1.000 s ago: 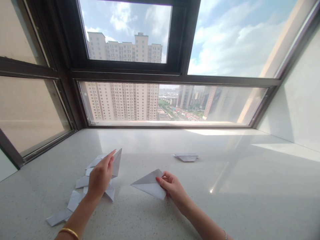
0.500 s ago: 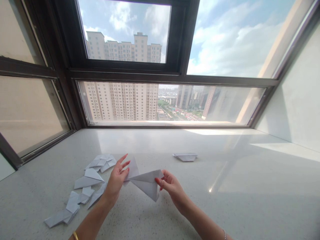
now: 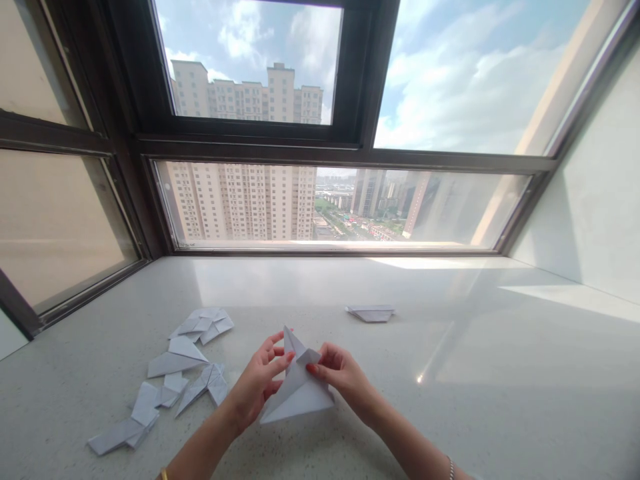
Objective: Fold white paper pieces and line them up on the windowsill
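Note:
Between my hands, above the pale speckled sill, is a sheet of white paper (image 3: pixel 303 395) folded into a pointed shape with a wide triangular lower part. My left hand (image 3: pixel 263 377) grips its left edge, thumb on the front face and fingers behind. The thumb and curled fingers of my right hand (image 3: pixel 337 373) pinch a small folded flap near the paper's upper right. One sharp tip of the paper points up between the hands. The fingers behind the paper are partly hidden.
Several folded white paper pieces (image 3: pixel 177 357) lie in a loose pile on the left of the sill (image 3: pixel 480 393). A flat folded paper piece (image 3: pixel 371 313) rests farther back, right of centre. Dark window frames (image 3: pixel 340 155) border the sill's back and left.
The paper has turned from lying sideways to pointing upward, showing another face. My left hand has moved right and nearer, closer to my right hand, uncovering more of the pile.

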`<state>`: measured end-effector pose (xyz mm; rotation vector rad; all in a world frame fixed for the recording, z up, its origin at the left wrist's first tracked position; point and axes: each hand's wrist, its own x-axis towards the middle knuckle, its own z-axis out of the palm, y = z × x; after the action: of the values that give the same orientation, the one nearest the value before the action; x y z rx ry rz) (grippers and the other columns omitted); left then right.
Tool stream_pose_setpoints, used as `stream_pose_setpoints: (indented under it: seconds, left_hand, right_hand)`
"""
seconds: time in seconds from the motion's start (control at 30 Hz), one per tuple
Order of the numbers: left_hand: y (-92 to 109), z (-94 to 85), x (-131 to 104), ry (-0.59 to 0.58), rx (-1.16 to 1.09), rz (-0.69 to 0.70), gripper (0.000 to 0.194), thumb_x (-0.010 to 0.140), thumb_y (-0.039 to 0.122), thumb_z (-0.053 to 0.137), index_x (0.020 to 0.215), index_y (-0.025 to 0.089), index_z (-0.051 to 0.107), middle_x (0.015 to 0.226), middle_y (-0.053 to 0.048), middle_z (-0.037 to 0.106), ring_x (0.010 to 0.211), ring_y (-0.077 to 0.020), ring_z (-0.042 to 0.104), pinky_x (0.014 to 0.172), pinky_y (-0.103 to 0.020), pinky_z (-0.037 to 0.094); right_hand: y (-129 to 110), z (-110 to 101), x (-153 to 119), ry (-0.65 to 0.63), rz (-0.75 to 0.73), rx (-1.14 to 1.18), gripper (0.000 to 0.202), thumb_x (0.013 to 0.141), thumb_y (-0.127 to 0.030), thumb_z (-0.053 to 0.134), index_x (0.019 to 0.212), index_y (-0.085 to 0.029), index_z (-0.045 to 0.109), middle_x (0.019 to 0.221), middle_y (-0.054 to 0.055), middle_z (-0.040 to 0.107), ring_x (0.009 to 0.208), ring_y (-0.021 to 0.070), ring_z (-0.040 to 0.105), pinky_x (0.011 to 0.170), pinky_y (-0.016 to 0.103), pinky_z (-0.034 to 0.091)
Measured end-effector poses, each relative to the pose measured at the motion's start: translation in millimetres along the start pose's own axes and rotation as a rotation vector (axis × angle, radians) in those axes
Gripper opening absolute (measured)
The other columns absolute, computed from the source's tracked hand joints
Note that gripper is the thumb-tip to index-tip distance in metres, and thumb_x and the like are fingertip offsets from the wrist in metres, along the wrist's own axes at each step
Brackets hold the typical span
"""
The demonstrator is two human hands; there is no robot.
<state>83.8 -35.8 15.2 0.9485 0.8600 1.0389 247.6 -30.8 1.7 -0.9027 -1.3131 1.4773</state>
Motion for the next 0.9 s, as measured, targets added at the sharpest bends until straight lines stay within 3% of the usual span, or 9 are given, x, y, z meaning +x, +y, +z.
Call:
stream_pose_setpoints:
  seconds: [0.07,0.13,0.23,0.3,0.4,0.5,0.6,0.73,0.9]
  left_hand:
    - [4.6,-1.4,-1.1,-0.039,0.07,-0.007,0.039,0.069,0.039,0.06,0.102,0.018,0.056,0.085,-0.004,0.059,0.07,-0.0129,0.055,0.057,-0.022,0.045]
    - [7.6,-2.4,-1.4,-0.029,0.126,0.016,0.031,0.069,0.042,0.059,0.085,0.015,0.062,0.074,-0.003,0.059,0.067,-0.0124,0.053,0.056,-0.021,0.044]
    - [7.8,-3.2,-0.1,0.044,0.17,0.057,0.03,0.067,0.043,0.061,0.064,0.014,0.059,0.059,0.002,0.054,0.057,-0.0105,0.05,0.056,-0.022,0.045]
    - [5.9,-4.6,1.8,0.101,0.178,0.07,0.031,0.065,0.044,0.062,0.059,0.014,0.055,0.055,0.003,0.052,0.054,-0.0097,0.05,0.057,-0.024,0.046]
    - [2.3,-8.3,4.8,0.177,0.156,0.081,0.031,0.064,0.044,0.063,0.064,0.015,0.054,0.056,0.003,0.055,0.053,-0.0106,0.052,0.056,-0.024,0.046]
    - [-0.9,-10.6,6.5,0.203,0.099,0.102,0.037,0.064,0.04,0.064,0.089,0.015,0.054,0.06,0.002,0.059,0.055,-0.0122,0.056,0.056,-0.025,0.046]
    - [-2.9,-9.8,6.7,0.163,0.008,0.117,0.051,0.065,0.036,0.064,0.11,0.019,0.044,0.071,-0.001,0.064,0.064,-0.0146,0.06,0.064,-0.029,0.047]
    - [-4.7,-8.6,7.4,0.068,-0.078,0.105,0.039,0.068,0.032,0.061,0.103,0.017,0.052,0.088,-0.006,0.065,0.079,-0.0171,0.061,0.072,-0.029,0.046]
    - [-4.0,-6.3,6.1,0.097,-0.137,0.12,0.041,0.068,0.026,0.061,0.107,0.016,0.053,0.096,-0.008,0.063,0.087,-0.0185,0.059,0.08,-0.032,0.044]
  right_hand:
    - [1.8,-2.2,0.4,-0.038,0.009,-0.021,0.043,0.05,-0.049,0.072,0.056,-0.018,0.042,0.054,-0.006,0.05,0.05,0.0084,0.042,0.048,0.021,0.028]
    - [4.1,-3.1,0.1,-0.08,0.025,-0.06,0.042,0.051,-0.047,0.072,0.056,-0.018,0.042,0.054,-0.006,0.05,0.05,0.0084,0.042,0.048,0.021,0.029]
    - [6.8,-4.3,-0.2,-0.114,0.023,-0.123,0.039,0.055,-0.047,0.07,0.059,-0.018,0.044,0.058,-0.004,0.052,0.052,0.0096,0.045,0.049,0.021,0.031]
    - [7.3,-6.1,0.8,-0.085,-0.048,-0.178,0.036,0.059,-0.046,0.068,0.06,-0.018,0.046,0.072,0.0,0.056,0.061,0.0119,0.049,0.054,0.023,0.036]
    - [6.9,-10.1,3.6,0.073,-0.189,-0.284,0.034,0.062,-0.045,0.065,0.057,-0.018,0.047,0.087,0.003,0.053,0.073,0.0144,0.05,0.059,0.024,0.038]
    - [7.9,-12.5,5.9,0.248,-0.2,-0.307,0.034,0.066,-0.048,0.061,0.059,-0.019,0.044,0.065,-0.002,0.048,0.057,0.0111,0.044,0.049,0.023,0.034]
    - [9.8,-11.1,5.6,0.344,-0.153,-0.277,0.037,0.069,-0.051,0.055,0.06,-0.021,0.038,0.05,-0.006,0.038,0.044,0.0088,0.035,0.039,0.021,0.027]
    - [11.1,-8.8,3.9,0.39,-0.169,-0.3,0.037,0.071,-0.053,0.052,0.061,-0.022,0.035,0.049,-0.006,0.038,0.043,0.0088,0.036,0.036,0.02,0.026]
    - [12.5,-11.2,4.5,0.445,-0.197,-0.344,0.035,0.072,-0.052,0.051,0.063,-0.021,0.037,0.05,-0.006,0.04,0.043,0.0088,0.038,0.036,0.02,0.028]
